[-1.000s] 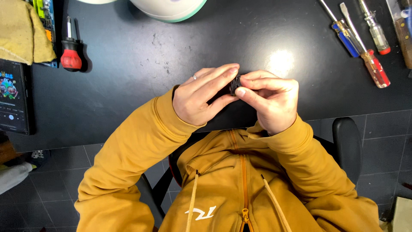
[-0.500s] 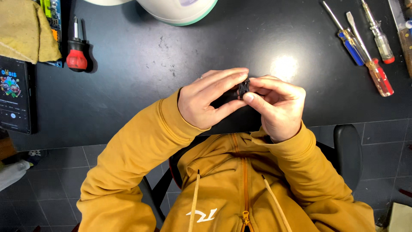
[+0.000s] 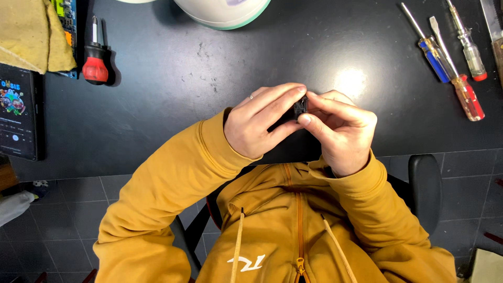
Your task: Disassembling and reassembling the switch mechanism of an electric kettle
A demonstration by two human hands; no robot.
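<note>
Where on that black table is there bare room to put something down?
The widest free patch of the black table lies between the red-handled stubby screwdriver and the hands, below the white dome-shaped thing. A smaller patch sits right of the hands. The right edge, with its row of screwdrivers, is crowded; so is the left edge.

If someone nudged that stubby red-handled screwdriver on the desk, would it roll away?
Probably a little: the red-handled screwdriver has a rounded handle and lies flat on the smooth black desk. It looks rigid and likely top-heavy toward the fat handle, so it may pivot rather than travel far.
</note>
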